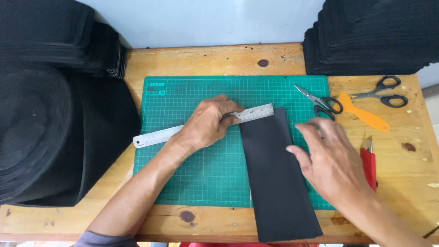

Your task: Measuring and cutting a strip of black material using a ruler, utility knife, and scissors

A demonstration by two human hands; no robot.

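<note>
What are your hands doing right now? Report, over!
Left hand pressing steel ruler onto cutting mat. Right hand open, flat at black fabric strip edge. Red utility knife beside right hand.

black fabric strip | green gridded cutting mat | silver ruler | orange scraper
</note>
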